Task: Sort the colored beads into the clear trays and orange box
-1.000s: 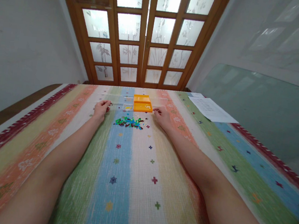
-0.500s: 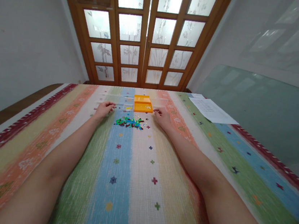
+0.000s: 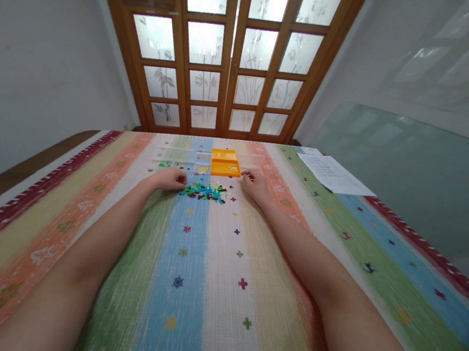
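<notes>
A heap of small coloured pieces (image 3: pixel 206 191) lies far out on the striped cloth (image 3: pixel 204 285). My left hand (image 3: pixel 171 178) rests on the cloth at the heap's left edge, fingers curled under; what they hold, if anything, is too small to see. My right hand (image 3: pixel 254 181) lies to the right of the heap, beside the orange tray (image 3: pixel 225 163), fingers bent and pinched near the tray's right end. A clear divided box (image 3: pixel 185 161) sits left of the orange tray, with green and yellow bits in it.
A white sheet of paper (image 3: pixel 332 172) lies at the far right of the table. A glass panel (image 3: pixel 409 174) leans against the right wall. Wooden doors with frosted panes (image 3: pixel 227 55) stand beyond the table's far edge.
My left hand has come away from the clear box and moved right and nearer, down to the left edge of the heap. My right hand has stayed put.
</notes>
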Motion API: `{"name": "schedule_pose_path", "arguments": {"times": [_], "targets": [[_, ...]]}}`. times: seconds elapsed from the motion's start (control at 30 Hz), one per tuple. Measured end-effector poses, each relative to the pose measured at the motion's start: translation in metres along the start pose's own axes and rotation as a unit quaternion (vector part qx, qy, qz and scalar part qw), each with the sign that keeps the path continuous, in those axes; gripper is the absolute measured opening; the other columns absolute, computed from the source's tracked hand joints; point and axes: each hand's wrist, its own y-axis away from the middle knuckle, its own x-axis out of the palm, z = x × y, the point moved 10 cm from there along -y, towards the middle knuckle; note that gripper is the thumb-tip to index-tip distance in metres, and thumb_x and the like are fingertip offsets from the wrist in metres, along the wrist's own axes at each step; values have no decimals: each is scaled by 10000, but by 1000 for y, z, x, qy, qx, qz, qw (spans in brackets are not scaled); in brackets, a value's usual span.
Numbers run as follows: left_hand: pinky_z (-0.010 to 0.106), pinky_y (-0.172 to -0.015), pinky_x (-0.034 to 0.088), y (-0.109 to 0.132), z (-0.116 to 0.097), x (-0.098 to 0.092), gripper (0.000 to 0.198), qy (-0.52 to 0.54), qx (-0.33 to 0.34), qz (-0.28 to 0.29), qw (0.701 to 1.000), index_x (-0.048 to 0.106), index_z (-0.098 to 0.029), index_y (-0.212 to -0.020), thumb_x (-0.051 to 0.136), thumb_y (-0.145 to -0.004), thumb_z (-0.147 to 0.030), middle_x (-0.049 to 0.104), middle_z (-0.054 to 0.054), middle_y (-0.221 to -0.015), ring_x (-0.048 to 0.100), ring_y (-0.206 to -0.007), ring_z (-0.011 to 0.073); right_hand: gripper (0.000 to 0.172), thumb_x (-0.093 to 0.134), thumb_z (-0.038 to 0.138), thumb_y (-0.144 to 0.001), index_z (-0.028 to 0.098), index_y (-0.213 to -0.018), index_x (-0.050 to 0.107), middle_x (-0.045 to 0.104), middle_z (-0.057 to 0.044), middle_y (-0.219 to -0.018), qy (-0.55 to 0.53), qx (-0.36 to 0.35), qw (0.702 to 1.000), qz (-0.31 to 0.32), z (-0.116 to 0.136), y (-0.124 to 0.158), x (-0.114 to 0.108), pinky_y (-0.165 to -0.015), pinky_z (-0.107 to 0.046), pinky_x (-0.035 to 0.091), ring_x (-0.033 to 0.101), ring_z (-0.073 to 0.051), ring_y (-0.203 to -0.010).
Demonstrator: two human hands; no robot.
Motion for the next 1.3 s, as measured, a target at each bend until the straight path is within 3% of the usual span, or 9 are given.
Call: {"name": "schedule_pose_path", "arguments": {"times": [0.17, 0.67, 1.0, 1.17, 1.3], "targets": [[291, -683, 425, -2, 7, -6, 204, -34, -1, -39, 999, 744, -202, -845, 614, -758, -334, 741, 48, -840, 639, -749, 201, 202, 557, 244, -920, 215, -971, 750, 744, -69, -1041, 7, 6, 1000, -1, 1, 1, -1, -897, -379, 534, 663, -215, -925], [293, -680, 430, -4, 11, -2, 195, -21, 2, -44, 999, 723, -199, -842, 629, -774, -355, 730, 45, -823, 631, -736, 198, 202, 551, 246, -924, 211, -962, 746, 742, -75, -1031, 9, -10, 1000, -2, 2, 1, 0, -887, -370, 530, 663, -217, -939], [307, -705, 462, -4, -3, -2, 207, 22, 45, -73, 996, 736, -200, -848, 647, -794, -378, 718, 52, -838, 630, -749, 203, 220, 536, 250, -913, 214, -970, 745, 747, -68, -1022, 8, -15, 1000, 2, 0, 0, 1, -860, -363, 523, 658, -214, -911], [296, -699, 473, -3, 16, -11, 238, 150, 7, -137, 979, 708, -197, -888, 660, -795, -412, 710, 30, -831, 624, -742, 186, 216, 536, 243, -906, 211, -964, 741, 744, -66, -1019, 4, -6, 1000, 1, 5, 2, -1, -859, -354, 523, 652, -209, -908], [274, -659, 457, 4, 48, -27, 248, 261, -41, -240, 934, 663, -190, -888, 698, -757, -398, 660, 11, -778, 578, -686, 157, 210, 539, 228, -901, 207, -951, 741, 745, -69, -1019, 8, 0, 1000, 3, 7, 2, -2, -866, -359, 525, 653, -211, -912]]}}
